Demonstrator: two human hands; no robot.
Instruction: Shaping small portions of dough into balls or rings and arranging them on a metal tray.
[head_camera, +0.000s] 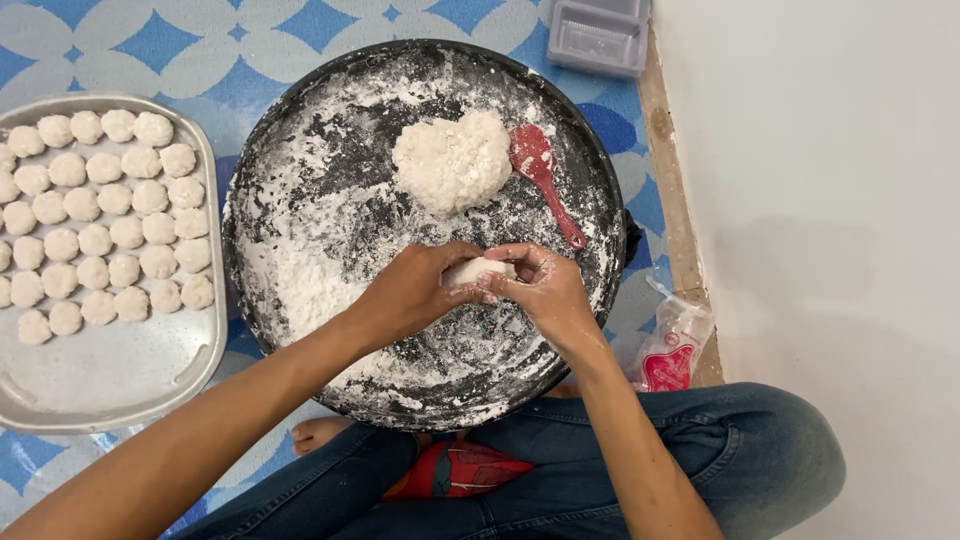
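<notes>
head camera, looking straight down, close (one view only)

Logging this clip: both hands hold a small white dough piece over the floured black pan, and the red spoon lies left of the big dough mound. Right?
Not quite. The head view shows the red spoon lying right of the big dough mound, not left. The rest holds: left hand and right hand hold the small dough piece over the floured black pan.

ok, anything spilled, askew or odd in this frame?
Nothing stands out. Flour is scattered, but all inside the round black pan. The red spatula lies beside the dough mound. Both hands, left hand and right hand, hold a dough piece. The dough balls sit in neat rows on the metal tray.
</notes>
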